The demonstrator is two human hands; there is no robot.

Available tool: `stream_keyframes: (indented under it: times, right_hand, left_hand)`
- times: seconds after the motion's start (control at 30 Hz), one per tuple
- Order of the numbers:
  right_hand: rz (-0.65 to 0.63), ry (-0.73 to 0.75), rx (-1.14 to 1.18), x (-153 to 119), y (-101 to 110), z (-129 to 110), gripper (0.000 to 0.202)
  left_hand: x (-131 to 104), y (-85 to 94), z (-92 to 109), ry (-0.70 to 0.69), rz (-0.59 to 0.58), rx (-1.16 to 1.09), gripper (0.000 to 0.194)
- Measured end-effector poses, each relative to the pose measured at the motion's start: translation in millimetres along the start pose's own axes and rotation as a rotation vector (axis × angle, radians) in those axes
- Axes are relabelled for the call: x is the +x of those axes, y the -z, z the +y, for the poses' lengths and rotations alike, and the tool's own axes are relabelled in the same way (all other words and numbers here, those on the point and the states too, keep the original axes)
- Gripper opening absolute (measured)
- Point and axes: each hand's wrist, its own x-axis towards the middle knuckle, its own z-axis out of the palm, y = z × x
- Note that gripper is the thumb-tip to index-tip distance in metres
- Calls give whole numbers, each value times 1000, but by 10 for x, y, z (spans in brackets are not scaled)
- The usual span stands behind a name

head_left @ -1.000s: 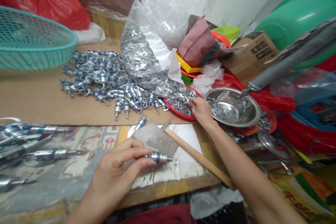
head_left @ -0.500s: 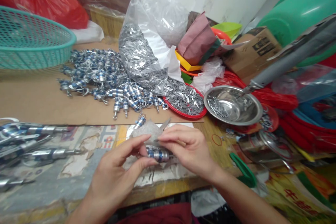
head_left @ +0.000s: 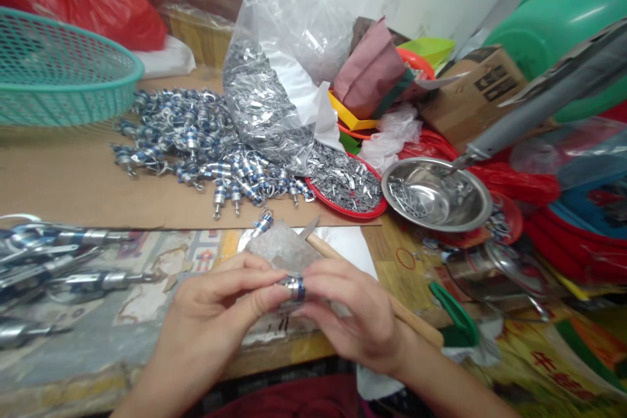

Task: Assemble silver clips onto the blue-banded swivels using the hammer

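In front of me, between both hands, is a small silver-and-blue metal cylinder (head_left: 294, 287). My left hand (head_left: 215, 307) pinches its left end between thumb and fingers. The fingers of my right hand (head_left: 355, 310) close round its right end, which they largely hide. Just behind the hands sits a grey, stone-like block (head_left: 279, 245) on a white sheet. Under my right hand a wooden-handled tool (head_left: 326, 248) with a pointed metal blade lies slantwise. One more silver-and-blue piece (head_left: 263, 222) rests beside the block.
A heap of silver-and-blue metal pieces (head_left: 189, 124) covers the cardboard, with larger ones (head_left: 93, 281) at left. Behind are a bag of metal clips (head_left: 264, 91), a red dish (head_left: 377, 212) of clips and a steel bowl (head_left: 435, 222). A teal basket (head_left: 68, 104) stands left.
My right hand has come down and left onto the cylinder's right end, which showed before. The cylinder is now more covered by fingers, and the tool's wooden handle has come into view.
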Motion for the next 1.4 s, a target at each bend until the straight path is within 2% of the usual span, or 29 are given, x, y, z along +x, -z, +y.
stream_keyframes:
  times: [0.07,0.13,0.27,0.33,0.4,0.47,0.5,0.57,0.63,0.67,0.73,0.8,0.87,0.93,1.07,1.2,1.3,1.4]
  right_hand:
    - [-46,131,-101,-3,23,9,16]
    - [-87,195,-156,23,54,14,16]
    - [-97,213,-180,78,98,22,16]
    - [-64,178,-163,69,88,25,18]
    - [-20,101,-92,41,52,16,18]
    - [23,-30,23,15,5,-13,16]
    - [45,-100,78,9,-15,-32,14]
    - [61,-215,169,27,-26,-58,11]
    - [-46,-280,227,89,22,-19,9]
    - [-129,-325,181,133,70,42,9]
    - [-256,-472,-80,234,204,263,11]
    - [-255,-665,-463,320,351,583,18]
    - [-262,-774,-622,367,458,916,20]
    - [-331,-855,-712,374,489,1176,15]
    - [-466,-897,-789,350,410,1418,24]
    - [-514,-858,-754,356,436,1549,28]
    - [-447,-799,-711,368,539,1588,25]
    - [-268,-719,-682,369,595,1481,16]
  left_hand:
    - [0,15,25,-35,1,80,16]
    - [0,27,51,-123,4,186,12]
    - [4,53,87,-323,-1,325,16]
    - [4,67,91,-327,-20,340,16]
    - [-6,72,81,-233,-44,301,15]
    - [-32,60,54,-61,-48,198,9]
    - [-50,49,32,37,-38,116,12]
    - [-85,23,-21,216,1,-52,35]
    - [-107,6,-73,342,3,-164,51]
    - [-109,3,-92,384,-11,-198,52]
    - [-101,6,-106,438,-59,-257,55]
    - [-89,11,-87,479,-90,-326,61]
    - [-86,8,-50,518,-91,-359,64]
    - [-93,-2,-18,540,-81,-357,64]
    - [-97,-15,-25,554,-80,-348,64]
    - [-73,0,-78,580,-76,-411,75]
    - [-62,13,-96,592,-61,-427,80]
    - [-59,18,-100,597,-67,-442,79]
